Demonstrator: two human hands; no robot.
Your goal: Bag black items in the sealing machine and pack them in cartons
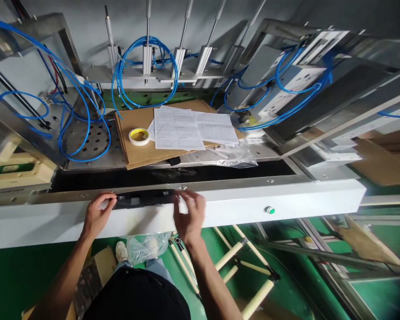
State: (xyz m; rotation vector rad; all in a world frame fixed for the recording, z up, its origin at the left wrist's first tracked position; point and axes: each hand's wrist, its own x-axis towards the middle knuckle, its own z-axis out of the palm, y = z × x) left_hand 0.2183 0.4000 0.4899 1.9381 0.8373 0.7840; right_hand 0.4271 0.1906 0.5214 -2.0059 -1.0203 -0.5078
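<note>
A long, slim black plastic strip (pixel 146 199) lies along the front edge of the machine, with small lighter patches on its surface. My left hand (pixel 98 213) pinches its left end between thumb and fingers. At the right end is my right hand (pixel 189 215), slightly blurred, its thumb and fingertips drawn together on the strip's tip. The strip's far right end is partly hidden by those fingers. Just behind both hands runs a dark slot (pixel 216 173) in the metal frame.
Cardboard sheets (pixel 136 155) on the machine bed carry printed papers (pixel 180 129) and a tape roll (pixel 139 137). Clear plastic film (pixel 236 155) lies beside them. Blue air hoses (pixel 120 75) loop around cylinders (pixel 179 64). A green button (pixel 270 210) sits on the white front panel (pixel 233 206).
</note>
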